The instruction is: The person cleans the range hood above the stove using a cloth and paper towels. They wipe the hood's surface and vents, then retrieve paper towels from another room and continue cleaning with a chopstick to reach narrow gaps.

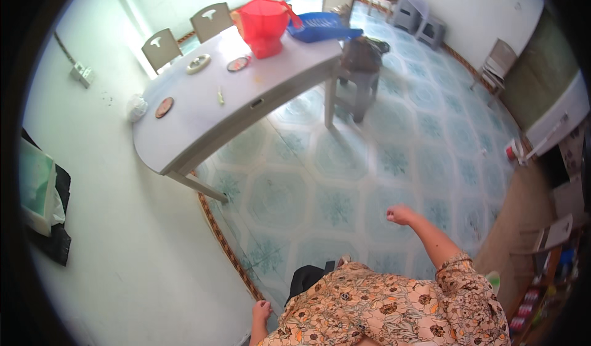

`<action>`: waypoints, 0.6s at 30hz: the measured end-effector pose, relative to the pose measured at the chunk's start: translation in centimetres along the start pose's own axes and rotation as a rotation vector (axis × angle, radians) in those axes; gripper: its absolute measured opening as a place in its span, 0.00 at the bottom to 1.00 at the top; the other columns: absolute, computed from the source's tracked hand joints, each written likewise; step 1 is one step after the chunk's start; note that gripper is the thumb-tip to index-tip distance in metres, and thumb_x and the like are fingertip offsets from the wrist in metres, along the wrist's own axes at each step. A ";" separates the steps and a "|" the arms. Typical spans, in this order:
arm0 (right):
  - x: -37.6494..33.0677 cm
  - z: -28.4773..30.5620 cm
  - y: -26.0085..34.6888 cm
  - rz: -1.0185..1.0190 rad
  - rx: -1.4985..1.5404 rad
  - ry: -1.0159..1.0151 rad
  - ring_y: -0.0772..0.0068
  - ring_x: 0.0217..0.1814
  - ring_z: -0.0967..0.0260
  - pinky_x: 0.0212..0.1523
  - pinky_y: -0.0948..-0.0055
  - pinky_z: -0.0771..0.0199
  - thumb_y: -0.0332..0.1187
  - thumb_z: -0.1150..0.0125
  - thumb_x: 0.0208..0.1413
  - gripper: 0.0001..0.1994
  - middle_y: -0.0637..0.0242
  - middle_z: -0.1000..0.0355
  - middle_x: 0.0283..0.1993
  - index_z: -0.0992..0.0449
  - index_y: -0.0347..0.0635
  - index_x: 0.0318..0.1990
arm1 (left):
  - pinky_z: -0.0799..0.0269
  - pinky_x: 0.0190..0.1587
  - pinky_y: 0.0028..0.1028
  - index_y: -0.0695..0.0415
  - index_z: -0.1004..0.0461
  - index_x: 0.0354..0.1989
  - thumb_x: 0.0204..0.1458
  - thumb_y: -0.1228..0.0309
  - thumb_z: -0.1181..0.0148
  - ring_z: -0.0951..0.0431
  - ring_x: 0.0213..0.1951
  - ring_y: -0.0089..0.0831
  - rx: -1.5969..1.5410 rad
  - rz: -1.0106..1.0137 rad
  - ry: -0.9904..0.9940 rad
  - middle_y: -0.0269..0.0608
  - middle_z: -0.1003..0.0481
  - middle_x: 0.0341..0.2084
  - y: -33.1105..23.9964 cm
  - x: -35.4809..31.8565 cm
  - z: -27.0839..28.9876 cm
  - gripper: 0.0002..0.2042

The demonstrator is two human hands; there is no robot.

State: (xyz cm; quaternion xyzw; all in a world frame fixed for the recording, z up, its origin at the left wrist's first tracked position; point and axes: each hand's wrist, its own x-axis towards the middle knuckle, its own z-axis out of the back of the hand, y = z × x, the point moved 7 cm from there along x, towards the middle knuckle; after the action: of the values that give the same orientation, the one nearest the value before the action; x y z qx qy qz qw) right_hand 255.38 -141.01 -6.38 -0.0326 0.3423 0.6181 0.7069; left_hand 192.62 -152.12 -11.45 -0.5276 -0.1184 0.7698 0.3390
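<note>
My right hand [401, 215] hangs in the air over the tiled floor [338, 204], its fingers curled in and nothing visible in them. Low on the left, beside the wall, my left hand [262, 310] is also closed, with no object showing. Neither hand touches anything. Ahead on the left stands a long white table [203, 118], out of reach of both hands. On it are a red plastic container [261, 29], a blue scoop-shaped tray [320, 27], a pale ring [198, 63], two small round discs, one of them brown [164, 107], and a short pale stick [221, 95].
A white plastic bag [136, 108] sits at the table's left end. Past its right end is a grey stool [358, 78] with a dark thing on top. Chairs [209, 21] line the far side. A shelf of goods [542, 297] stands at the right.
</note>
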 end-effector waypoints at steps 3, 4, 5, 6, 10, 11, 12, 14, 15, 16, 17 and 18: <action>9.7 9.5 4.5 0.024 -0.104 -0.104 0.56 0.36 0.32 0.37 0.64 0.32 0.39 0.48 0.44 0.11 0.59 0.28 0.32 0.26 0.45 0.32 | 0.35 0.16 0.24 0.62 0.30 0.30 0.44 0.68 0.47 0.26 0.19 0.30 -0.036 0.071 0.008 0.40 0.29 0.19 -2.3 0.9 -1.4 0.10; 12.8 11.1 7.8 0.098 -0.032 -0.125 0.56 0.36 0.32 0.37 0.64 0.32 0.39 0.48 0.44 0.11 0.59 0.28 0.32 0.26 0.45 0.32 | 0.35 0.16 0.25 0.62 0.30 0.30 0.44 0.67 0.47 0.26 0.19 0.30 -0.063 0.093 0.033 0.40 0.28 0.20 -1.7 1.0 -1.0 0.10; 15.5 13.5 9.5 0.160 0.033 -0.152 0.56 0.35 0.32 0.37 0.64 0.32 0.40 0.48 0.44 0.11 0.60 0.28 0.32 0.26 0.46 0.32 | 0.35 0.17 0.25 0.63 0.29 0.29 0.45 0.66 0.47 0.26 0.19 0.30 -0.089 0.108 0.075 0.41 0.28 0.20 -1.7 1.8 -0.6 0.11; 17.9 15.2 11.7 0.211 0.018 -0.145 0.56 0.35 0.32 0.37 0.64 0.32 0.40 0.48 0.44 0.11 0.59 0.28 0.32 0.26 0.46 0.32 | 0.34 0.18 0.26 0.62 0.29 0.29 0.44 0.66 0.47 0.26 0.20 0.30 -0.106 0.164 0.103 0.41 0.28 0.20 -0.8 1.5 -1.2 0.11; 25.2 18.1 20.0 0.423 -0.077 -0.072 0.56 0.34 0.32 0.37 0.64 0.32 0.40 0.48 0.45 0.11 0.59 0.28 0.31 0.26 0.45 0.33 | 0.33 0.22 0.28 0.61 0.28 0.31 0.44 0.64 0.46 0.26 0.23 0.31 -0.063 0.396 0.015 0.41 0.27 0.23 -0.1 4.5 -2.8 0.13; 27.4 19.1 21.3 0.487 -0.131 -0.053 0.56 0.34 0.32 0.37 0.64 0.32 0.40 0.48 0.45 0.11 0.59 0.28 0.32 0.26 0.45 0.33 | 0.33 0.23 0.29 0.61 0.28 0.31 0.44 0.63 0.46 0.26 0.24 0.31 -0.078 0.446 -0.016 0.42 0.27 0.24 -0.7 5.4 -3.1 0.13; 29.1 19.0 21.5 0.532 -0.161 -0.005 0.56 0.34 0.32 0.37 0.64 0.32 0.40 0.48 0.45 0.11 0.59 0.28 0.32 0.26 0.45 0.33 | 0.33 0.24 0.29 0.61 0.27 0.31 0.43 0.63 0.46 0.25 0.25 0.31 -0.094 0.461 -0.058 0.42 0.26 0.25 -1.7 6.6 -3.4 0.14; 31.9 20.1 22.7 0.582 -0.196 0.063 0.54 0.33 0.32 0.35 0.62 0.32 0.40 0.48 0.44 0.11 0.58 0.28 0.29 0.26 0.45 0.31 | 0.32 0.27 0.30 0.60 0.27 0.32 0.43 0.61 0.45 0.25 0.26 0.31 -0.178 0.459 -0.150 0.42 0.26 0.26 -4.9 9.1 -3.9 0.14; 33.3 21.0 23.6 0.618 -0.277 0.135 0.54 0.32 0.32 0.34 0.62 0.32 0.41 0.47 0.44 0.11 0.58 0.29 0.28 0.26 0.45 0.29 | 0.32 0.28 0.31 0.60 0.26 0.32 0.43 0.61 0.45 0.25 0.27 0.32 -0.223 0.419 -0.212 0.42 0.26 0.27 -8.3 10.8 -3.6 0.15; 34.5 22.3 24.2 0.583 -0.286 0.120 0.54 0.32 0.32 0.34 0.62 0.32 0.42 0.47 0.44 0.11 0.59 0.29 0.28 0.27 0.45 0.27 | 0.32 0.29 0.32 0.60 0.26 0.33 0.43 0.60 0.45 0.25 0.28 0.32 -0.275 0.370 -0.278 0.42 0.25 0.27 -12.1 12.2 -3.0 0.15; 36.4 23.3 24.0 0.620 -0.238 0.065 0.55 0.33 0.32 0.36 0.63 0.32 0.43 0.46 0.43 0.12 0.59 0.28 0.29 0.26 0.45 0.27 | 0.31 0.30 0.31 0.59 0.26 0.34 0.43 0.61 0.45 0.26 0.28 0.31 -0.255 0.231 -0.369 0.43 0.26 0.28 -18.8 12.8 -1.9 0.15; 37.7 23.7 25.1 0.631 -0.264 0.086 0.57 0.35 0.31 0.38 0.65 0.32 0.44 0.45 0.43 0.13 0.59 0.28 0.29 0.25 0.45 0.30 | 0.32 0.31 0.30 0.59 0.27 0.35 0.42 0.61 0.45 0.26 0.28 0.31 -0.339 0.139 -0.361 0.43 0.26 0.28 -19.2 14.4 -2.6 0.15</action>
State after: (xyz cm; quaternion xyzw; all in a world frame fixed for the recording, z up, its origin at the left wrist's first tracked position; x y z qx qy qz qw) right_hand 243.49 -91.92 1.40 -0.0423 0.2822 0.8433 0.4555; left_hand 199.47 -129.03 -12.68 -0.4380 -0.2676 0.8422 0.1653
